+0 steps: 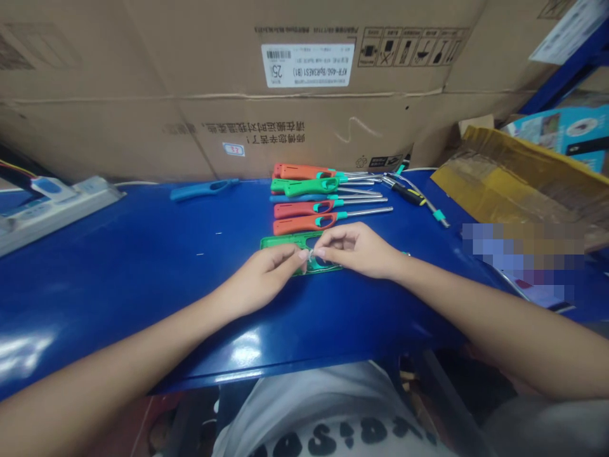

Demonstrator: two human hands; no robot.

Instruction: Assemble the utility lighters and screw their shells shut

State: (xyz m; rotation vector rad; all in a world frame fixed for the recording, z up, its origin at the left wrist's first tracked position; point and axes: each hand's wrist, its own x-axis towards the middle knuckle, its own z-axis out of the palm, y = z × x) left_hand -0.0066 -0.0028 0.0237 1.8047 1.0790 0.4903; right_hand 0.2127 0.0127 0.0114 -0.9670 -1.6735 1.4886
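Observation:
An opened green lighter casing (281,240) lies on the blue table in front of me, partly covered by both hands. Above its middle, a small pale, shiny piece (311,255) is pinched between my fingertips; its exact kind is too small to make out. My left hand (264,276) grips it from the left with thumb and forefinger. From the right, the thumb and forefinger of my right hand (361,254) close on it too. Just beyond, several long-nosed gas lighters (304,223) in orange, green and blue lie side by side, metal tubes toward the right.
A blue lighter casing (202,190) lies back left, near a white power strip (61,206). A yellow-black handled tool (406,190) rests right of the lighters. Cardboard (190,70) walls off the back. A taped box (518,171) stands at right. Table edge (228,376) is near my body.

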